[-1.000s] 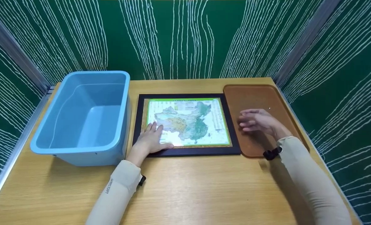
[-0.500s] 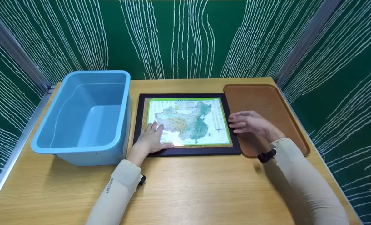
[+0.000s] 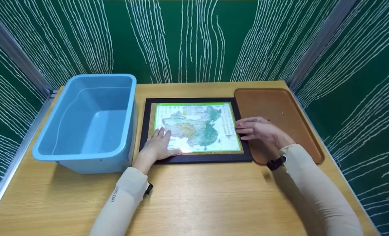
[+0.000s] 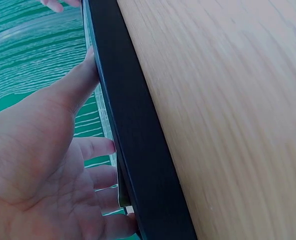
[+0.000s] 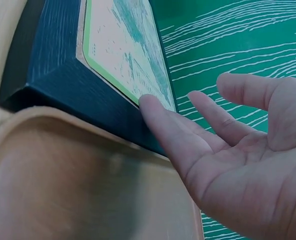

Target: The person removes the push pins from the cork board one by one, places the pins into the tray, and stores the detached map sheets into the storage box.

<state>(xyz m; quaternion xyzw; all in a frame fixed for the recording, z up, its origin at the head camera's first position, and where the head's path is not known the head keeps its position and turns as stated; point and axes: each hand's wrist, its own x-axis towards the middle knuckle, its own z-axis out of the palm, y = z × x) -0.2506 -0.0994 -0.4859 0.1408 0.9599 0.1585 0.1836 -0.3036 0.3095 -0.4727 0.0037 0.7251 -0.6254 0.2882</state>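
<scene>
The framed map (image 3: 196, 129) is laid flat at the centre of the wooden surface (image 3: 194, 196), between the blue bin (image 3: 86, 121) at 9 o'clock and the brown tray (image 3: 279, 114) at 3 o'clock. The left hand (image 3: 157, 147) is kept pressed on the frame's near-left corner, fingers (image 3: 160, 133) straight and spread. Since 1 second ago, the right hand (image 3: 260, 129) has been shifted from over the tray toward 9 o'clock; its straight, relaxed fingers (image 5: 160, 125) are now laid against the frame's right edge, nothing gripped.

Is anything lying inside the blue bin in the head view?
No, the blue bin shows only its bare floor and walls, with nothing resting in it.
</scene>
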